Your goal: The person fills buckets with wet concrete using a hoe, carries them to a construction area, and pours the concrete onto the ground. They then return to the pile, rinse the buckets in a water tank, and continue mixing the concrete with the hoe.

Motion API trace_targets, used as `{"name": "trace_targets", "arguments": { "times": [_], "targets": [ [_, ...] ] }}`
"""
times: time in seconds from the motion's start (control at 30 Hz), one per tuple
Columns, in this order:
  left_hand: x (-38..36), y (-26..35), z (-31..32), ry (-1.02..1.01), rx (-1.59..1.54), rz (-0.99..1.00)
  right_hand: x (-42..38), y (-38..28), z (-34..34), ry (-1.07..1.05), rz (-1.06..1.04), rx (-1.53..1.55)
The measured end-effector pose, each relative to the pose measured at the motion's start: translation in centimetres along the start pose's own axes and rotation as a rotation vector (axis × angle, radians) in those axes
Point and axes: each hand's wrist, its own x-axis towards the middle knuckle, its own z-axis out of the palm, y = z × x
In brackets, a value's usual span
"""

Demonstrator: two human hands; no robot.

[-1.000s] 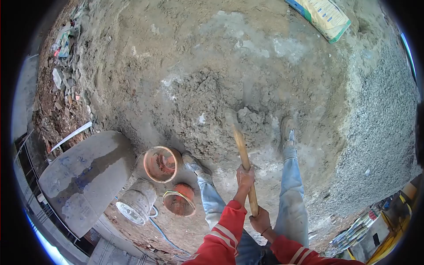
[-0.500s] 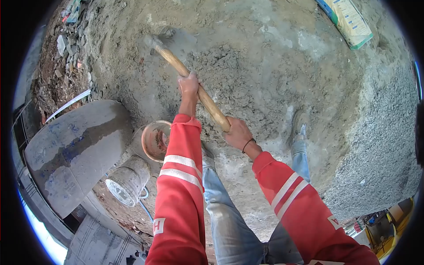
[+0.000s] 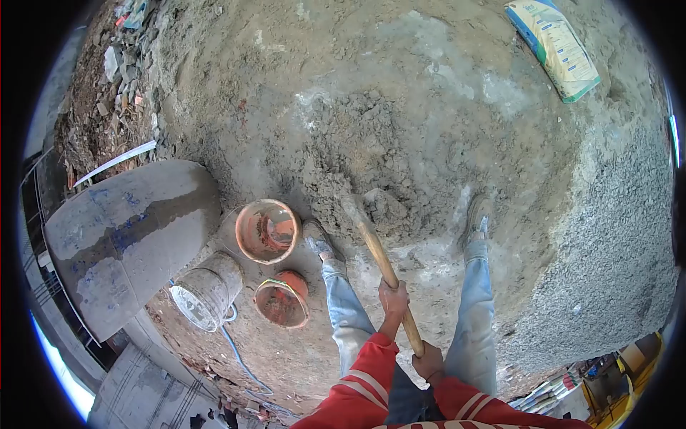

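Leftward, buckets [image 3: 246,230] stand near one shoe [image 3: 316,239] — both hands [image 3: 394,296] closed round a wooden handle [image 3: 381,259].

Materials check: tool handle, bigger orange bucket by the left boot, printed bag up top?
Tool handle: wood, worn fairly smooth; pale tan, slightly uneven shaft.
Bigger orange bucket: likely molded plastic, dulled; orange shows through grayish residue.
Printed bag: paper or woven plastic, can't tell which; flat, thin-looking, with colored print and a green end band.
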Motion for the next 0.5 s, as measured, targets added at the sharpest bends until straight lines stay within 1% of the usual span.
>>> {"name": "trace_targets", "arguments": {
  "times": [0.03,0.07,0.13,0.17,0.23,0.27,0.3,0.33,0.37,0.4,0.43,0.5],
  "targets": [
    [-1.2,-1.0,-0.5,-0.009,-0.035,-0.046,-1.4,0.5,0.1,-0.005,0.023,-0.032],
    [-1.3,-0.3,-0.9,-0.006,-0.044,-0.047,-1.2,0.5,0.5,-0.005,0.019,-0.04],
    [-2.3,1.0,-2.3,0.006,-0.122,0.009,-1.3,0.9,1.5,-0.007,-0.043,-0.065],
    [-1.7,2.4,-3.0,0.022,-0.156,0.056,-0.2,0.1,1.6,-0.026,-0.104,-0.039],
    [2.2,7.0,-4.4,0.052,-0.26,0.172,4.6,-4.1,1.0,-0.077,-0.236,0.054],
    [4.8,9.5,-5.1,0.09,-0.22,0.247,7.5,-6.6,1.3,-0.075,-0.323,0.092],
    [8.8,11.2,-6.2,0.142,-0.148,0.366,10.2,-10.3,0.9,-0.058,-0.403,0.08],
    [11.5,14.8,-7.1,0.161,-0.215,0.371,13.4,-13.3,1.3,-0.067,-0.454,0.066],
    [14.3,18.4,-8.0,0.182,-0.219,0.363,16.0,-17.1,0.9,-0.055,-0.478,0.044],
    [17.5,20.9,-8.7,0.227,-0.218,0.409,18.8,-20.0,1.2,-0.039,-0.559,0.077],
    [21.0,22.8,-9.5,0.279,-0.156,0.406,21.1,-22.8,1.0,-0.057,-0.58,0.024],
    [25.6,25.1,-10.4,0.269,-0.13,0.28,23.1,-27.4,-0.2,-0.09,-0.537,-0.073]
  ]
}}
